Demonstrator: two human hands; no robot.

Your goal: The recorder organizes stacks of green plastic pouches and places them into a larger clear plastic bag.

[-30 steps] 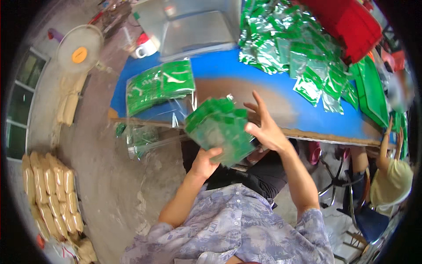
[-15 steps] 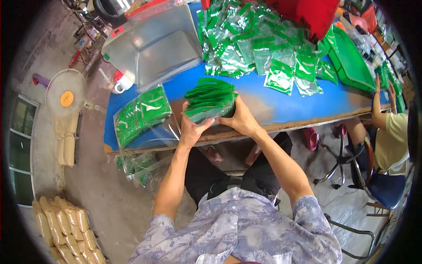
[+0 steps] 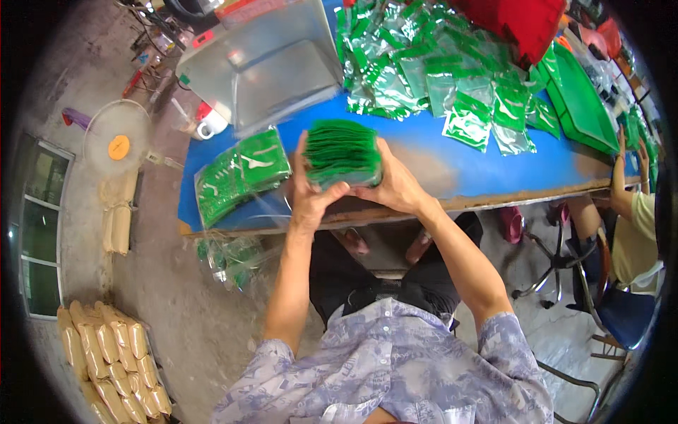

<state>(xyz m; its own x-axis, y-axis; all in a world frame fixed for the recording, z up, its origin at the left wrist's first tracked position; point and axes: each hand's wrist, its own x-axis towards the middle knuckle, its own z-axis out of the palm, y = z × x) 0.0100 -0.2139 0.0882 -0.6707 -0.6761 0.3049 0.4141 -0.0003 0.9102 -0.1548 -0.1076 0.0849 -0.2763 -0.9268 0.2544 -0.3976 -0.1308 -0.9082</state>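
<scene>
Between my two hands is a thick stack of green packets (image 3: 342,152), its many edges facing up. My left hand (image 3: 309,187) presses the stack's left side, fingers behind and thumb across the front. On the right side my right hand (image 3: 393,180) grips it the same way, the two thumbs nearly meeting at the lower front. Left of the stack, a clear plastic bag filled with green packets (image 3: 244,173) lies at the table's near edge. Beyond my hands, a heap of loose green and clear packets (image 3: 417,60) covers the far part of the blue table (image 3: 424,145).
A translucent bin (image 3: 282,78) stands at the back left, beside a white mug (image 3: 210,126). To the right are a red container (image 3: 519,25) and a green tray (image 3: 579,99). Another person's hands (image 3: 621,159) are at the far right. Clear bags with green packets (image 3: 236,261) hang below the table edge.
The stack in my hands has turned more upright, its edges now squared and facing up. The whole view has shifted slightly, so the table appears further right.
</scene>
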